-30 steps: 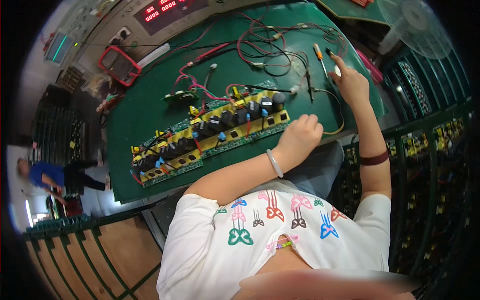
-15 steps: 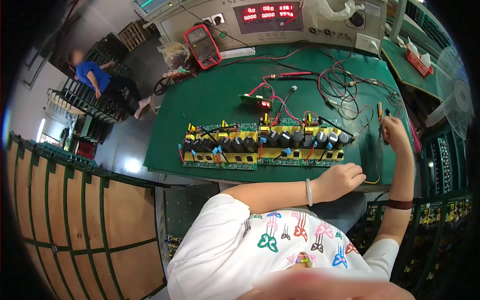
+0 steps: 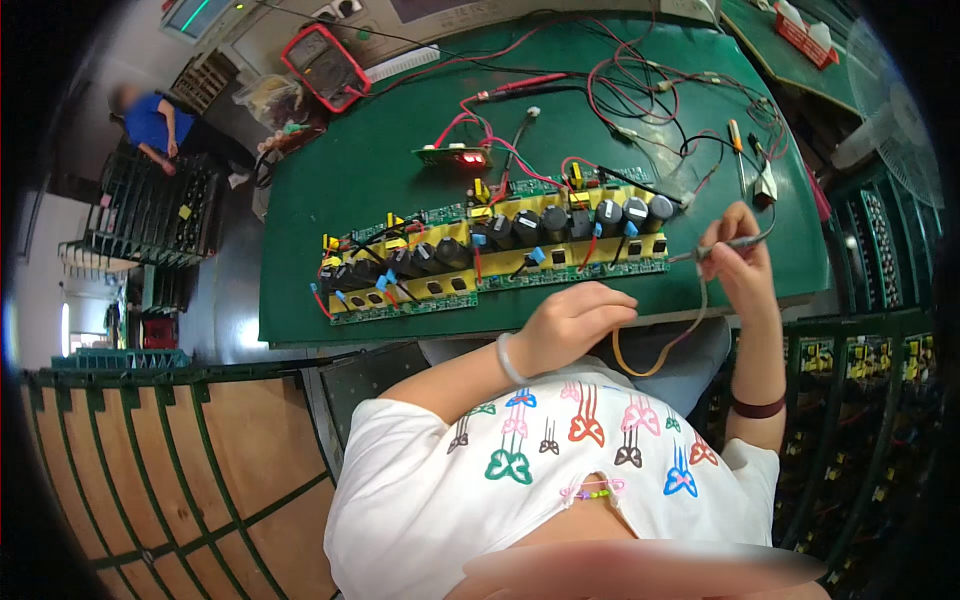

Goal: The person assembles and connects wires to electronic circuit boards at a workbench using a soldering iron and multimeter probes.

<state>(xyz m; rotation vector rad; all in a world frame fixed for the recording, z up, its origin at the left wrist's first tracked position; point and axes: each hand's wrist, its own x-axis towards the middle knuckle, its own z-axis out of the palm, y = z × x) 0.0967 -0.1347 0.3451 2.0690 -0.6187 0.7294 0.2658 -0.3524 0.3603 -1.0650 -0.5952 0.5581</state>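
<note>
The dark lead [image 3: 758, 238] is up off the bench, just beyond the right end of the long circuit board [image 3: 525, 228], and from where I stand the right hand [image 3: 745, 268] has it pinched between thumb and fingers. A yellowish lead [image 3: 650, 373] hangs in a loop past the near table edge and runs toward the left hand [image 3: 572, 325], whose fingers lie close together; whether they grip it, I cannot tell. I'd say a light pinch, slack in the loop and the wrist clear of the tall black capacitors [image 3: 527, 226] suit this work best, since a tug could drag the wire across the parts. Behind the long board sits a small board [image 3: 436, 156] with a lit red display, on the green tabletop [image 3: 350, 185]. Tangled wires [image 3: 600, 85] spread over its far right side near an orange-handled screwdriver [image 3: 735, 137], which would be better kept out of the lead's way. A red-framed multimeter [image 3: 327, 66] rests at the far left, a fan [image 3: 890, 125] stands to the right, and across the floor there's a person in a blue shirt [image 3: 158, 125] beside dark racks [image 3: 140, 215]
</note>
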